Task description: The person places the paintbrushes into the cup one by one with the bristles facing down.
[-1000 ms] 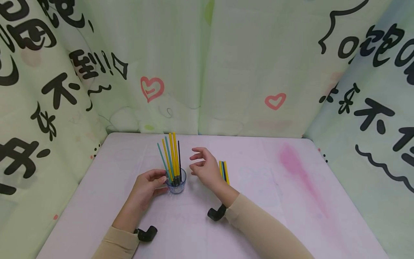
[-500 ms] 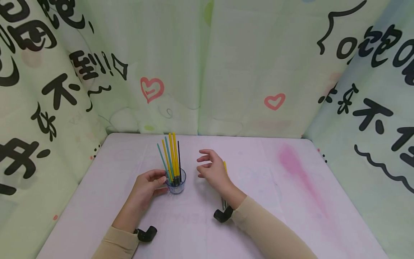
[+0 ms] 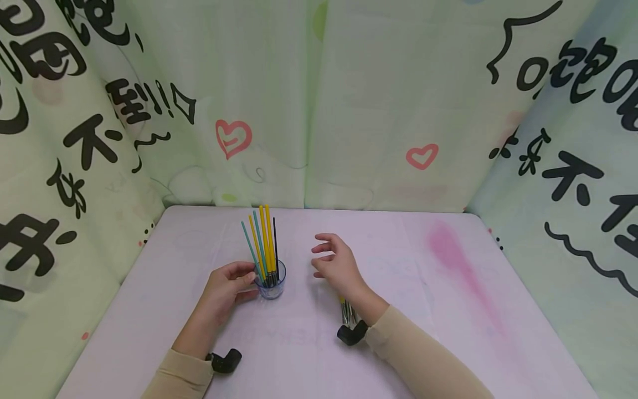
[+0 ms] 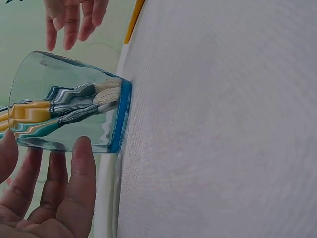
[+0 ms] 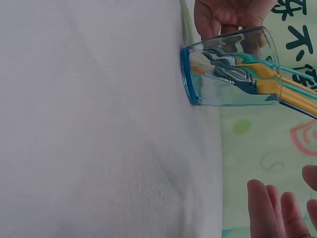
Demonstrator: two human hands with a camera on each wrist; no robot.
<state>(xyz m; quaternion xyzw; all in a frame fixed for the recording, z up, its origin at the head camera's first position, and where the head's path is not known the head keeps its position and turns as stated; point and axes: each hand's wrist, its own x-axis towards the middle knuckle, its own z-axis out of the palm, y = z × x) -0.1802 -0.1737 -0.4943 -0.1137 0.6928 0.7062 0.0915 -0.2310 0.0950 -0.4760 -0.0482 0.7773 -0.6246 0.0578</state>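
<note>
A clear glass (image 3: 271,291) with a blue base stands upright on the table. In it several paintbrushes (image 3: 271,238) lean with yellow, teal and dark handles up; their bristles point down at the base in both wrist views. My left hand (image 3: 228,285) holds the glass from its left side, thumb and fingertips against the wall. To the right of the glass, apart from it, my right hand (image 3: 341,266) hovers over the table with fingers loosely bent and nothing in them. Beneath its wrist lie more paintbrushes (image 3: 346,313), mostly hidden by the hand and forearm.
The table (image 3: 423,332) has a pale pinkish cover with a pink stain (image 3: 453,249) at right. Light green curtains (image 3: 359,111) with black lettering and pink hearts enclose its back and sides. Each wrist wears a black camera mount (image 3: 226,361).
My right hand has drawn back to the right, away from the glass, and its wrist now covers most of the lying paintbrushes. The left hand and the glass have stayed in place.
</note>
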